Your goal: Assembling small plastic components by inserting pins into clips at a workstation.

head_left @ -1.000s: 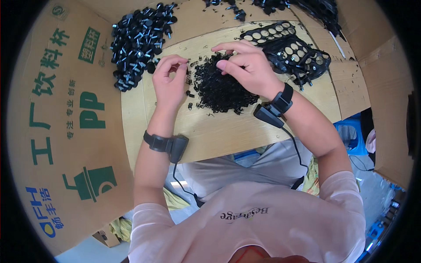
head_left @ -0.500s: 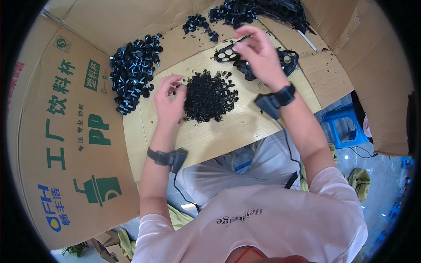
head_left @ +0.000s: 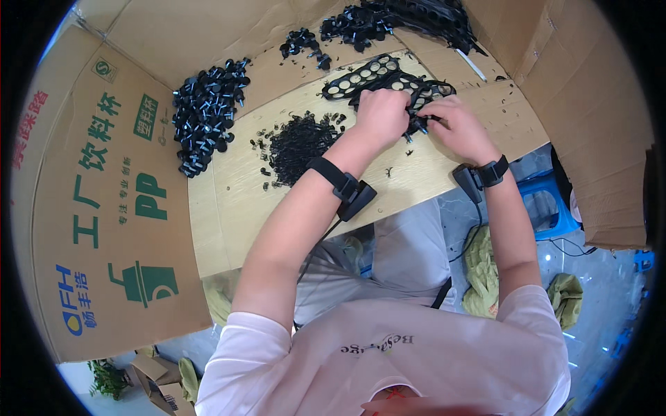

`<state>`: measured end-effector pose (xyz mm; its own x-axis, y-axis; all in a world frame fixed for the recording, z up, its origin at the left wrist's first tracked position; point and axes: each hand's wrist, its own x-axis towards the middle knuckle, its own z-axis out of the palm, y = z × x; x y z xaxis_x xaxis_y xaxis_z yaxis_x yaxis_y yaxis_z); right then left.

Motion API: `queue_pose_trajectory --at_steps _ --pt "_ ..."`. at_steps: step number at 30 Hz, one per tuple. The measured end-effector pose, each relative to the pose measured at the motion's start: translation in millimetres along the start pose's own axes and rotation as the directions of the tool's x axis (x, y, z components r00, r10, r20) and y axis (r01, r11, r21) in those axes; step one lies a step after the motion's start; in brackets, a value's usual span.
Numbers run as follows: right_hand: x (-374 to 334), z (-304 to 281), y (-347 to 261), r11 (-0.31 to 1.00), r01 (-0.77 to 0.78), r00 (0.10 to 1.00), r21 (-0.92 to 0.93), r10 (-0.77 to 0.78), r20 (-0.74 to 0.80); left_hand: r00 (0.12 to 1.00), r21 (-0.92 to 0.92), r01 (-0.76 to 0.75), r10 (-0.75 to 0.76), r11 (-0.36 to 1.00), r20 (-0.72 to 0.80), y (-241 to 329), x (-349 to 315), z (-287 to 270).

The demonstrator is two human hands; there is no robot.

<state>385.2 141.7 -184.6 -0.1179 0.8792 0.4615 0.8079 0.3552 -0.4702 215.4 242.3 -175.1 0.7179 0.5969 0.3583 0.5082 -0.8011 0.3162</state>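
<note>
Both my hands meet at the right of the board, over black moulded sheets with round holes. My left hand (head_left: 383, 116) is closed, its fingers curled at the edge of the nearer holed sheet (head_left: 437, 89); its fingertips are partly hidden. Close by, my right hand (head_left: 461, 130) bends its thumb and fingers in toward the same spot, around something dark too small to make out. Between the hands show black-headed screws (head_left: 418, 126) with shiny shafts. Another holed sheet (head_left: 361, 78) lies just beyond my left hand.
Left of my hands lies a heap of tiny black pieces (head_left: 298, 149). A larger pile of black-headed screws (head_left: 208, 114) is at the far left. More screws (head_left: 357, 26) and stacked black sheets (head_left: 437, 21) sit at the back, near a white stick (head_left: 472, 64). Cardboard walls (head_left: 139, 201) surround the board.
My left hand has moved right from beside the heap of tiny pieces to the holed sheet. My right hand has come down and nearer, joining it.
</note>
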Motion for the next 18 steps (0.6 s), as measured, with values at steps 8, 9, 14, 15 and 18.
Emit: queue_pose_trajectory --at_steps 8,9,14,15,18 --pt "-13.6 3.6 9.2 0.996 -0.044 0.995 0.075 0.036 0.097 0.991 0.127 -0.031 0.014 0.991 0.134 -4.0 3.6 -1.0" --pt "-14.6 4.5 9.3 0.997 -0.06 0.993 0.042 0.055 0.102 0.987 0.216 -0.096 0.066 0.972 0.145 -2.6 2.7 -4.1" --pt "-15.7 7.1 5.7 0.996 -0.092 0.99 0.007 0.091 0.112 0.973 0.472 -0.231 0.187 0.851 0.139 -7.5 2.2 -40.6" --pt "-14.1 6.8 3.7 0.995 -0.103 0.988 0.002 0.102 0.113 0.981 0.454 -0.189 0.184 0.871 0.055 -14.3 2.4 -49.6" --pt "-14.5 12.1 1.3 0.995 -0.102 0.989 0.018 0.099 0.109 0.967 0.049 -0.057 0.068 0.997 -0.246 -29.4 -15.4 -71.3"
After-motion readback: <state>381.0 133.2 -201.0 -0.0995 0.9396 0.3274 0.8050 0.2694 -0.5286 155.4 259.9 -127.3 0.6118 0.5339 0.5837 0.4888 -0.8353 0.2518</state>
